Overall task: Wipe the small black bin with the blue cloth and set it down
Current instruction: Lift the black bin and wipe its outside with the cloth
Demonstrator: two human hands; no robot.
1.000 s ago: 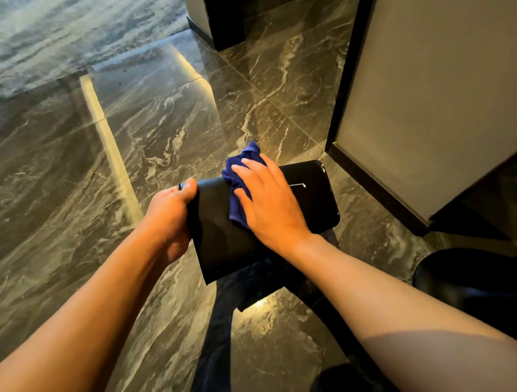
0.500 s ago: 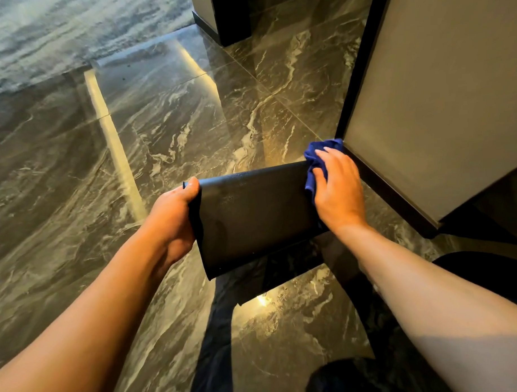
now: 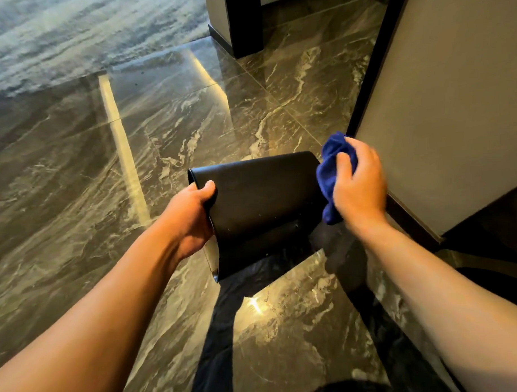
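Note:
The small black bin (image 3: 260,207) is held on its side above the marble floor, its open rim to the left and its base to the right. My left hand (image 3: 190,218) grips the rim, thumb on the outer wall. My right hand (image 3: 359,186) holds the bunched blue cloth (image 3: 329,172) at the bin's right end, against the base edge.
A beige wall panel (image 3: 441,107) with a dark skirting stands close on the right. A dark pillar base (image 3: 239,23) is at the back. A pale patterned rug (image 3: 70,38) lies far left. Glossy dark marble floor (image 3: 105,201) spreads to the left and front.
My right hand has slid the cloth from the middle of the bin's side to its right end and curled around it. The left hand keeps its grip on the rim.

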